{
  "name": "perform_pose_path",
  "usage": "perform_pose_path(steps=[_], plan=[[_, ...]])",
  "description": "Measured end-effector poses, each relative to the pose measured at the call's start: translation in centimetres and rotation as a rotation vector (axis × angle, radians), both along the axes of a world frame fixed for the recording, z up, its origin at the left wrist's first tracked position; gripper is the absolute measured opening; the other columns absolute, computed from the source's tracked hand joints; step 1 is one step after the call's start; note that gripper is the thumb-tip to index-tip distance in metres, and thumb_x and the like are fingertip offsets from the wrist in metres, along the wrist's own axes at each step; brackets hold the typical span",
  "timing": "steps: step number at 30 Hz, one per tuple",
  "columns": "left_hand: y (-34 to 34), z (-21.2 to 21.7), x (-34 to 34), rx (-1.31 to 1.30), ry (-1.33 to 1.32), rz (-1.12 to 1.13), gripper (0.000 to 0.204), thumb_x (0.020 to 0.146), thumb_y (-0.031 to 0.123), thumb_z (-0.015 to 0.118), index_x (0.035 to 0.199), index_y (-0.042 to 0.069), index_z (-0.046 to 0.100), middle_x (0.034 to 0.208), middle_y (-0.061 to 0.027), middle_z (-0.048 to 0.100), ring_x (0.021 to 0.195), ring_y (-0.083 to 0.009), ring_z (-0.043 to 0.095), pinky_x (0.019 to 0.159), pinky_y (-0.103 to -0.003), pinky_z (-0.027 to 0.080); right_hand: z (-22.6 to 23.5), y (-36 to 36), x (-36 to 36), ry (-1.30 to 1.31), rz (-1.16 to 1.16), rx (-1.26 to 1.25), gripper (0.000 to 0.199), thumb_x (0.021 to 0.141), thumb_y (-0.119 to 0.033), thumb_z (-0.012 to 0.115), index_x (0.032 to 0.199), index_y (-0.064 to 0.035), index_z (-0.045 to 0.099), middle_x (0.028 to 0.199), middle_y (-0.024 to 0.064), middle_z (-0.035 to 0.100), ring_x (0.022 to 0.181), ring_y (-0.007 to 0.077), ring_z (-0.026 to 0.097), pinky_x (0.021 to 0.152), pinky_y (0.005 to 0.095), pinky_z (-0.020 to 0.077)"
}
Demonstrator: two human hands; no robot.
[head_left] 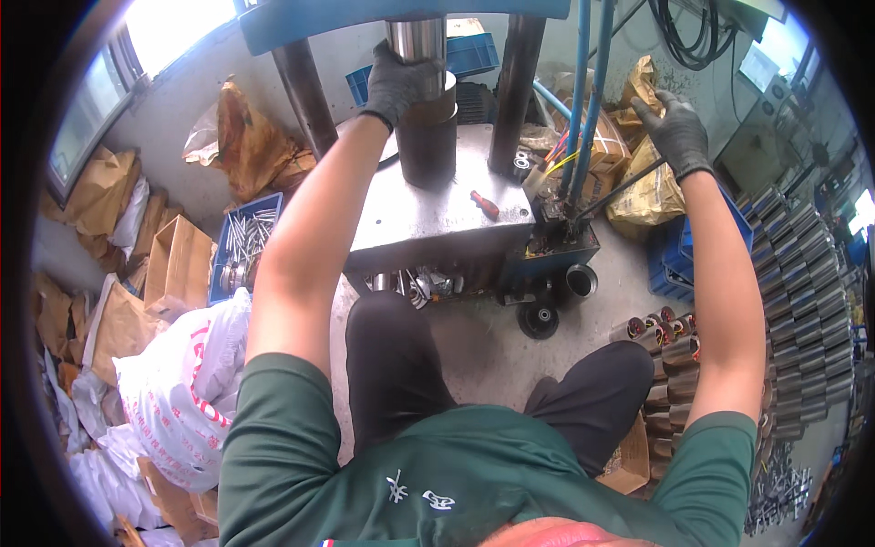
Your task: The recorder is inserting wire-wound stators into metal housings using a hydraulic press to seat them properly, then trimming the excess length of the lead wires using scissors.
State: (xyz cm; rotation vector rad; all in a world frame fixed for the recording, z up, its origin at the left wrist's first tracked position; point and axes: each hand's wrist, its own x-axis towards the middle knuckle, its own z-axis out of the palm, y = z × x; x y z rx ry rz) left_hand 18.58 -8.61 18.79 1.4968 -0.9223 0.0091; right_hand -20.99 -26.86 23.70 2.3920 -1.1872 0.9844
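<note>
My left hand (401, 84), in a dark grey glove, is wrapped against a shiny steel cylinder (432, 84) under the press. Below it a dark metal cylinder (428, 150) stands upright on the press table (374, 214). My right hand (676, 135), gloved likewise, is raised at the right with its fingers apart. The upper end of a dark lever (624, 190) meets its palm side; the exact contact is hidden. A screwdriver with a red handle (486, 204) lies on the table, right of the dark cylinder.
Press columns (305, 96) and blue pipes (581, 100) flank the work spot. On the left are a blue crate (219, 264) of metal rods, a cardboard box (178, 264) and a white plastic bag (173, 392). Many steel sleeves (802, 310) are stacked at right, near blue crates (673, 269).
</note>
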Motion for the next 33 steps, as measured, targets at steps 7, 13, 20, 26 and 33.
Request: perform_pose_path(steps=[7,13,20,26,33], plan=[[8.4,-3.8,-12.2,-0.678,0.395,-0.581,0.072,0.075,0.005,0.081,0.138,0.001,0.045,0.124,-0.0137,0.062,0.111,-0.0253,0.065,0.094,-0.039,0.058,-2.6,5.1,-5.5,-0.055,0.179,0.056,0.053,0.093,-0.047,0.069,0.124,-0.0037,0.067,0.117,0.0214,0.07,0.105,0.0366,0.07,0.088,0.0432,0.0554],[11.0,-13.9,-15.9,-0.498,1.096,-0.607,0.061,0.092,0.026,0.073,0.141,0.009,0.043,0.129,-0.0135,0.057,0.121,-0.0321,0.059,0.102,-0.051,0.053,-6.5,16.1,-7.8,0.436,0.37,-0.048,0.055,0.078,-0.024,0.076,0.127,-0.0063,0.061,0.105,0.0159,0.067,0.098,0.0349,0.066,0.086,0.0468,0.0515],[10.5,-16.3,-15.0,-0.493,1.282,-0.623,0.067,0.088,0.023,0.078,0.142,0.008,0.041,0.128,-0.0167,0.056,0.121,-0.0366,0.058,0.101,-0.057,0.052,-13.4,21.1,6.5,0.107,0.747,0.337,0.077,0.074,-0.031,0.085,0.136,0.0,0.052,0.116,0.0205,0.065,0.106,0.0366,0.065,0.096,0.0444,0.051],[12.3,-15.4,-12.5,-0.542,1.208,-0.501,0.062,0.089,0.017,0.076,0.139,0.006,0.042,0.125,-0.0171,0.057,0.117,-0.0352,0.059,0.097,-0.056,0.055,-19.2,19.2,15.1,-0.113,0.902,0.682,0.098,0.063,-0.04,0.094,0.137,0.0042,0.047,0.115,0.0213,0.065,0.107,0.0332,0.066,0.096,0.0415,0.053],[14.8,-17.1,-1.8,-0.715,0.889,-0.085,0.067,0.084,0.025,0.084,0.138,0.014,0.047,0.126,-0.0083,0.059,0.117,-0.0295,0.059,0.101,-0.043,0.052,-21.7,21.3,18.3,-0.103,0.772,0.813,0.099,0.066,-0.038,0.093,0.145,-0.0019,0.044,0.115,0.0178,0.067,0.108,0.0322,0.066,0.099,0.039,0.0522]])
